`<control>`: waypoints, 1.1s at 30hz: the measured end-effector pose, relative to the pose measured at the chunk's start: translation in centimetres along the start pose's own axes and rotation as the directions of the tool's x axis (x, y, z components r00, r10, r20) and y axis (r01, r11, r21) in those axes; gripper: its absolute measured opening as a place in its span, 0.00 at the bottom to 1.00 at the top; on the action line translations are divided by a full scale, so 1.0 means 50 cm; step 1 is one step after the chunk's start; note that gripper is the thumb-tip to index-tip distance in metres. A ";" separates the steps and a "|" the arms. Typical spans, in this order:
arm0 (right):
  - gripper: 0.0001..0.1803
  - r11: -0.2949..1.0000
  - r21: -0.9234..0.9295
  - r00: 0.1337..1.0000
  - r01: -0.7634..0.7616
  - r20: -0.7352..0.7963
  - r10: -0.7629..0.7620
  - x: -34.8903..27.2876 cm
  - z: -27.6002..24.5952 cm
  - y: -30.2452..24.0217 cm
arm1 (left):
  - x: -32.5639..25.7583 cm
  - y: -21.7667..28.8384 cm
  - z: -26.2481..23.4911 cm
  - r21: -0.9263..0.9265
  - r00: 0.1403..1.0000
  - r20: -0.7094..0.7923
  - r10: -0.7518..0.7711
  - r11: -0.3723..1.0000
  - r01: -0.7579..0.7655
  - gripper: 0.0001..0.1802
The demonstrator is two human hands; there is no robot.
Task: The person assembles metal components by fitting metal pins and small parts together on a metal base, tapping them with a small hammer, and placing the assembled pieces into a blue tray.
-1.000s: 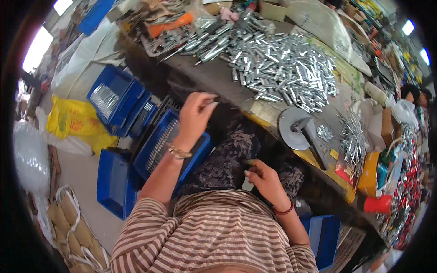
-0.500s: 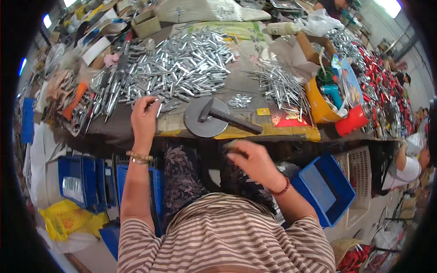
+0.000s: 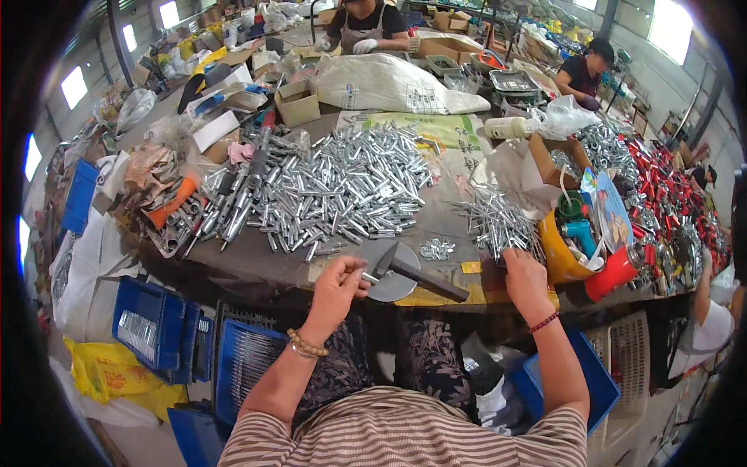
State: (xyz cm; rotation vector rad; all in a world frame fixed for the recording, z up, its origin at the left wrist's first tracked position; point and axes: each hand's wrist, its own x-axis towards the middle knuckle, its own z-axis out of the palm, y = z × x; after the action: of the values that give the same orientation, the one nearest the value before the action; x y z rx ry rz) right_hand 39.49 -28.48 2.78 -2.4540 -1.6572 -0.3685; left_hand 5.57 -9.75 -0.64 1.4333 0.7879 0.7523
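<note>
My left hand [image 3: 336, 283] pinches a short silver metal tube [image 3: 370, 278] just over the left part of a round grey metal plate [image 3: 394, 289]. A hammer [image 3: 426, 281] with a dark handle lies with its head on that plate. My right hand [image 3: 527, 282] is at the near end of a pile of thin metal rods [image 3: 494, 218], fingers curled together; what they grip, if anything, is hidden. Beyond my left hand spreads a big heap of silver metal tubes [image 3: 342, 187]. Several small metal pieces [image 3: 437, 249] lie in a cluster between the plate and the rods.
A yellow bucket [image 3: 562, 257] with tools and a red cylinder [image 3: 612, 274] stand at the right, before red-handled parts [image 3: 661, 210]. Long dark tools [image 3: 245, 194] lie at the left. Blue crates [image 3: 148, 323] sit below the table. Two people work across the table and farther right.
My left hand has come from the tube heap to the plate with a tube. My right hand has moved from above my lap forward and right to the rods. The view has tilted up.
</note>
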 end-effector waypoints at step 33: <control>0.06 0.811 0.493 0.949 0.315 -0.175 -0.263 0.012 -0.004 -0.321 | -0.020 0.042 -0.018 0.684 0.887 0.157 0.434 0.600 -0.414 0.07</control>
State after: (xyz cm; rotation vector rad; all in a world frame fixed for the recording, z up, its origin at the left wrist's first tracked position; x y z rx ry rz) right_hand 24.82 -22.01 3.04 -1.7704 -1.8020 -0.0561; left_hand 4.30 -10.08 1.47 2.3861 0.7971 0.8717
